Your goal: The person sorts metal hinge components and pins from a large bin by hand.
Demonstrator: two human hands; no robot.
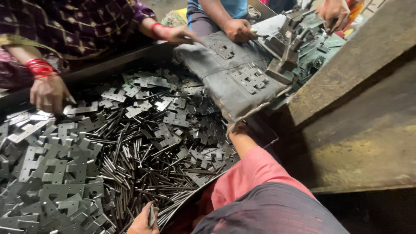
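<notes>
Left hand, bottom centre of frame, is closed w/ thumb and fingers pinched on a thin dark metal piece, prob. a rod, held upright just over the near edge of the heap. Right hand sits mid-frame, right of centre, on a pink sleeve; it's tucked under the lower end of a grey pad, fingers hidden, so can't tell if it's open or gripping. Around the left hand: a big tray filling the left half of the frame, packed w/ loose steel rods in the middle and flat notched plates stacked thick at lower left, more scattered toward the top. A few plates also lie on the pad itself. Upper left, another person in dark patterned cloth w/ red bangles has one hand on the plates at the tray's left edge, other hand at the pad's top corner. Top centre, a third person's hand rests at the pad's far end, beside a greenish press jig; one more hand on the jig at the top right. Rusty slanted metal panel fills the right side.
</notes>
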